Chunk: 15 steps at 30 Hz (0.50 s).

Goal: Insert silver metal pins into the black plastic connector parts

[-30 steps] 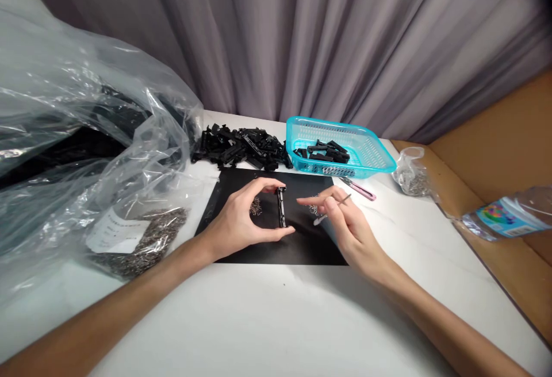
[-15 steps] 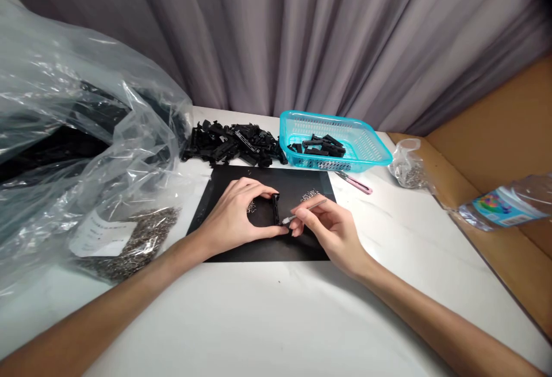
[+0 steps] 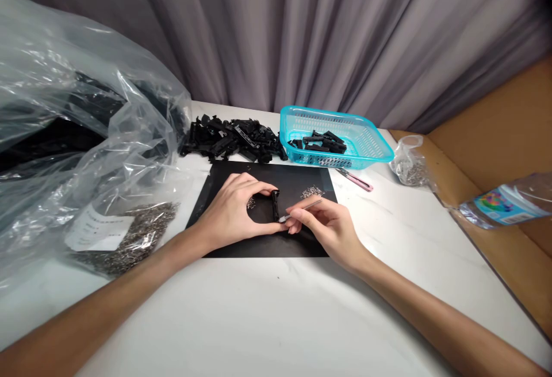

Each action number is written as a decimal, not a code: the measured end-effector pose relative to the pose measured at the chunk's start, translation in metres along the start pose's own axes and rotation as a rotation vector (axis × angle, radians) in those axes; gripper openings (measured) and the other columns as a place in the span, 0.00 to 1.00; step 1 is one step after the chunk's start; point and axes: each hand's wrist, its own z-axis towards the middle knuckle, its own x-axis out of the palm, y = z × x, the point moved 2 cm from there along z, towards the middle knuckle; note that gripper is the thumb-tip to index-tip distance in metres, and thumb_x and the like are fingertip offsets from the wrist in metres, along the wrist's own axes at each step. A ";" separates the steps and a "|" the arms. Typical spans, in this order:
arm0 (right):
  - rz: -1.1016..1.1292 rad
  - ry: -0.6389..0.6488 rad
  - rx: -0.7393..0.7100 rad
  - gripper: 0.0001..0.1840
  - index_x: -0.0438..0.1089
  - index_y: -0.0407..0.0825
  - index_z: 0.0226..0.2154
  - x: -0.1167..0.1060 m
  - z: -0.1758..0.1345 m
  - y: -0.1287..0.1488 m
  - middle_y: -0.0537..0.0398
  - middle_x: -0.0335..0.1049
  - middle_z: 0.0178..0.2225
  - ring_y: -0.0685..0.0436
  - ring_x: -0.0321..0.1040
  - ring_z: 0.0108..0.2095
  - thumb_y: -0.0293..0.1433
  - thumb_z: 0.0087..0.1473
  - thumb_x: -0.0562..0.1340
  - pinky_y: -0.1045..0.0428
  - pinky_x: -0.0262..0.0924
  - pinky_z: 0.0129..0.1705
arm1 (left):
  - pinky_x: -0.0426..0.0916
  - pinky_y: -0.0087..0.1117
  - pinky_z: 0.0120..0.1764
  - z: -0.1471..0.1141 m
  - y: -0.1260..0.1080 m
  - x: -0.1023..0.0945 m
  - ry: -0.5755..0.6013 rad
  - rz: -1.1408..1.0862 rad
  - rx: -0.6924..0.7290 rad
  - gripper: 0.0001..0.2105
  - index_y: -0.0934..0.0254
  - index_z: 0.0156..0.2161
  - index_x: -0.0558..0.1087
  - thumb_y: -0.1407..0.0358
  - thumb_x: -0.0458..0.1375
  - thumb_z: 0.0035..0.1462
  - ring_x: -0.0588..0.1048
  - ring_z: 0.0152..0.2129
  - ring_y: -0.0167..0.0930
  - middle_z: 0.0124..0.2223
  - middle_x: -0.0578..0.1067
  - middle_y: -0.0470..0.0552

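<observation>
My left hand (image 3: 235, 207) is closed on a narrow black plastic part (image 3: 276, 205), gripping its two ends between fingers and thumb above the black mat (image 3: 267, 245). Pinched in my right hand (image 3: 330, 224) is a thin tool like a pen or tweezers (image 3: 297, 210); its exact kind is unclear. Its pale tip meets or nearly meets the near end of the black part. Beyond my right fingers lies a small heap of tiny metal pieces (image 3: 312, 192). Another small heap of metal pieces (image 3: 250, 202) is partly hidden behind my left hand.
A pile of black plastic parts (image 3: 235, 140) lies behind the mat, beside a blue basket (image 3: 375, 158) holding several similar parts. A pink utility knife (image 3: 357, 180) rests near the basket. Bags of metal pieces (image 3: 149, 233) and a plastic bottle (image 3: 504, 204) flank the work area.
The tool's tip has shifted slightly left and up along the near end of the black part. My left hand keeps its hold; the whole view has moved a little.
</observation>
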 end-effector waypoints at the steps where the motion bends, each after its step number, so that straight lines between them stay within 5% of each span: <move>1: 0.000 0.000 -0.009 0.11 0.77 0.47 0.36 0.000 0.000 0.000 0.54 0.79 0.32 0.48 0.76 0.29 0.39 0.63 0.67 0.49 0.75 0.36 | 0.67 0.43 0.48 0.000 0.000 0.000 -0.001 0.004 0.013 0.25 0.60 0.47 0.77 0.48 0.71 0.47 0.75 0.41 0.38 0.42 0.80 0.50; 15: -0.185 0.034 -0.058 0.12 0.80 0.47 0.36 0.001 -0.003 -0.005 0.52 0.79 0.31 0.49 0.74 0.26 0.38 0.65 0.65 0.52 0.70 0.30 | 0.67 0.43 0.49 -0.002 0.000 0.003 -0.013 -0.020 0.088 0.24 0.64 0.46 0.76 0.52 0.71 0.47 0.73 0.43 0.39 0.41 0.78 0.52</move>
